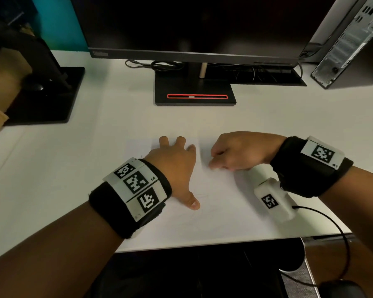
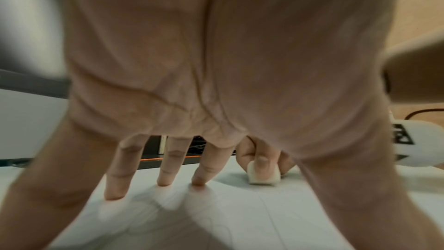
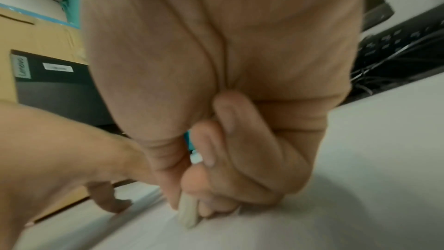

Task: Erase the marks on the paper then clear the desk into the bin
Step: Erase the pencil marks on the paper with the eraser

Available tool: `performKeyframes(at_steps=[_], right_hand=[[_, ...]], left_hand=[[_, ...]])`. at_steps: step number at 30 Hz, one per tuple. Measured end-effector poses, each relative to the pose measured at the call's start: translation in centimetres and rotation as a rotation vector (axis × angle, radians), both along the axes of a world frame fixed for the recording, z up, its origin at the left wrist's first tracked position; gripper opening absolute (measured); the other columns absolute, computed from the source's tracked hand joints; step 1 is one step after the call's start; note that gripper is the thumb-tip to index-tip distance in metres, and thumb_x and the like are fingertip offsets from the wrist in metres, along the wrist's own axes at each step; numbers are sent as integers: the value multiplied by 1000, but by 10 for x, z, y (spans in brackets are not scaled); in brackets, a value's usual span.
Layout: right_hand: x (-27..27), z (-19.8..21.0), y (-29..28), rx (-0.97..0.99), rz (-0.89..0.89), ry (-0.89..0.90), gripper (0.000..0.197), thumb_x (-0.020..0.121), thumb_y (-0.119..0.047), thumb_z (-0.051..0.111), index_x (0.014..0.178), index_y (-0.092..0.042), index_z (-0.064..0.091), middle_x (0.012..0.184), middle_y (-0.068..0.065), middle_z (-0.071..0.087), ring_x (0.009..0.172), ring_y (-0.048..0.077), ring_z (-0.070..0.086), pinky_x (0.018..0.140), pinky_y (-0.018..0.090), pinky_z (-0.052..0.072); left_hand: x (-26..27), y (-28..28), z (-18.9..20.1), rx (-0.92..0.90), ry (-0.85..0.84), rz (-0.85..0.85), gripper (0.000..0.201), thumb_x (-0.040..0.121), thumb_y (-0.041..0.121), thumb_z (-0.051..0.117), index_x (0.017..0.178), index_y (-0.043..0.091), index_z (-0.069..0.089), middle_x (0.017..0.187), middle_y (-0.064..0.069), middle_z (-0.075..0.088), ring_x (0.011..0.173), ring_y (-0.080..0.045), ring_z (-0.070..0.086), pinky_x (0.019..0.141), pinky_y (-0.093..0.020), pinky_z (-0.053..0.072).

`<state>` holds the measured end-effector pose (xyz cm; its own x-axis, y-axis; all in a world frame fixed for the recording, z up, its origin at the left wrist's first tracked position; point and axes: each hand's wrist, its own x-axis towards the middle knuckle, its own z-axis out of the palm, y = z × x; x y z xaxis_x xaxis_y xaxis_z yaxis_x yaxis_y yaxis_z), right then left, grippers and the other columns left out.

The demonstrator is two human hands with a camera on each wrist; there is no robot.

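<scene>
On the white counter (image 1: 267,117) a sheet of paper (image 1: 220,203) lies flat near the front edge, with faint pencil marks (image 1: 202,195) just beside the left thumb. The left hand (image 1: 172,166) rests on the paper's left part with its fingers (image 2: 165,168) spread and straight, their tips pressing the sheet down. The right hand (image 1: 241,151) is just beside it to the right, its fingers (image 3: 204,145) curled around a small white eraser (image 2: 263,175), which they pinch against the thumb. The eraser's lower end touches the paper, seen from the right wrist as a pale block (image 3: 188,214) standing between the fingertips. Both wrists carry black bands with printed square markers. Behind the hands stands a monitor (image 1: 192,26) on a black base (image 1: 194,91) with a red-outlined slot, cables lying behind it, and a computer tower (image 1: 351,44) at the far right.
</scene>
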<state>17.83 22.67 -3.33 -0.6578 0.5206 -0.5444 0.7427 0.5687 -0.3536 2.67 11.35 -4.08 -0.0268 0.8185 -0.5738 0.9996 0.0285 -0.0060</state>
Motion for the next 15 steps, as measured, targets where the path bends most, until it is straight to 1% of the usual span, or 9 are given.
performKeyframes(at_steps=[2,4,6,9,11,13,15], right_hand=[[-2,2,3,-15,-38,18,35,91,-30,61,63,-12,51,55,4,47,48,19,40,49,26,39],[-3,5,12,52,-100,41,33,90,-31,61,63,-12,52,55,6,49,46,19,42,51,27,40],[-4,6,13,73,-101,24,33,89,-31,60,63,-12,51,56,6,48,48,19,43,51,27,40],[-10,2,1,-32,-39,-3,32,90,-29,60,65,-11,52,59,6,47,51,21,41,48,25,38],[-10,4,3,-68,-91,25,32,91,-26,62,65,-10,52,58,6,46,50,20,39,47,25,37],[-10,7,11,-17,-136,52,34,91,-26,61,63,-10,51,57,6,46,49,21,39,49,27,38],[-13,7,8,37,-102,24,36,92,-29,58,63,-11,49,57,6,46,51,21,41,50,26,38]], left_hand=[[0,1,0,2,-3,-2,129,60,74,80,156,17,15,156,-6,18,140,-37,19,98,-49,50],[0,1,0,5,-2,-4,130,60,75,80,157,17,13,157,-6,17,141,-37,18,100,-50,49],[0,0,0,5,-1,-3,131,61,74,80,157,17,13,158,-7,16,142,-37,17,101,-51,48],[0,0,0,4,-3,3,129,60,74,80,156,17,15,156,-6,17,142,-37,18,99,-51,49],[0,0,0,5,-2,-3,130,60,74,80,156,17,15,156,-6,17,141,-38,18,99,-51,50],[0,0,0,5,-1,-4,130,60,74,80,157,17,14,157,-6,17,142,-38,18,100,-52,49],[0,0,0,6,2,-2,130,60,74,80,157,17,14,157,-6,17,142,-38,18,100,-51,49]])
